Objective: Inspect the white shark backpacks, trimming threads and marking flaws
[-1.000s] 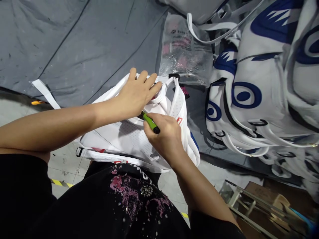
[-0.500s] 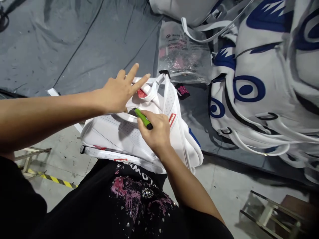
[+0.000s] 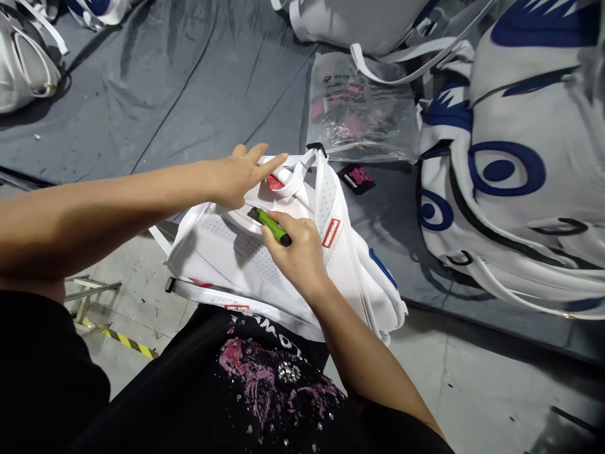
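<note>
A white backpack (image 3: 359, 265) with dotted mesh panels and small red labels lies across the table's front edge, against my body. My right hand (image 3: 300, 249) is closed around a green cutter (image 3: 275, 228) with a black end, its tip over the bag's back panel. Fingers spread, my left hand (image 3: 243, 176) rests on the bag just left of the tip; its thumb is down near the panel's seam. A white strap loop (image 3: 295, 183) and a red patch (image 3: 274, 182) lie right of my left hand.
Blue-and-white bags (image 3: 505, 208) are piled at the right on the grey-covered table (image 3: 155, 113). Behind the backpack lie a clear plastic pouch (image 3: 363, 113) and a black-pink tag (image 3: 358, 179). Another bag (image 3: 23, 63) is at the far left.
The view has shifted, so a bag at the far left now shows. My left hand has drawn slightly lower over the backpack. My right hand keeps the cutter in nearly the same spot.
</note>
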